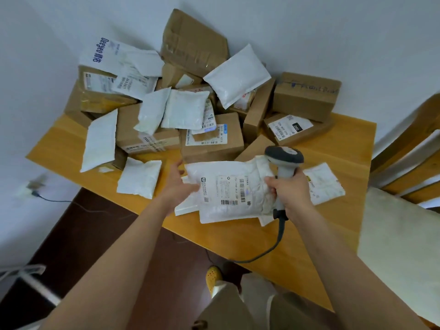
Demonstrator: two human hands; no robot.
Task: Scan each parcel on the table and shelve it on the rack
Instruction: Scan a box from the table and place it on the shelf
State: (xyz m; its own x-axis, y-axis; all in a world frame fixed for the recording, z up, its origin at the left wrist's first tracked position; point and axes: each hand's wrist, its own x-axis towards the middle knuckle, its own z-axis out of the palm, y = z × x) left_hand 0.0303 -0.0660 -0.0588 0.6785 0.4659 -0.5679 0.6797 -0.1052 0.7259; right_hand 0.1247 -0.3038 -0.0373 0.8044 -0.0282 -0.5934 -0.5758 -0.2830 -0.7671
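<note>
White walls meet in a corner behind a wooden tabletop [333, 234] heaped with parcels: brown cardboard boxes stacked toward the back and white mailer bags strewn over and in front of them. Near the front edge, a white labelled mailer bag [228, 191] lies on top of other flat white packets, its printed label and barcodes facing up. The left hand [178, 184] rests at the bag's left edge, its grip loose, fingers relaxed and partly spread against the plastic, thumb pointing toward the pile. The right hand [290, 189] has its grip wrapped around the handle of a grey barcode scanner [284, 158], and its fingers also pinch the crumpled right edge of the same bag. The scanner's dark head sits above the bag's far right corner, and its grey cable [273, 244] trails down over the tabletop toward the front edge. Another flat white packet [326, 182] lies just right of the scanner hand. On the right stands a wooden chair [409, 148]. Below, dark flooring, beige trousers and a yellow shoe [213, 276] show.
</note>
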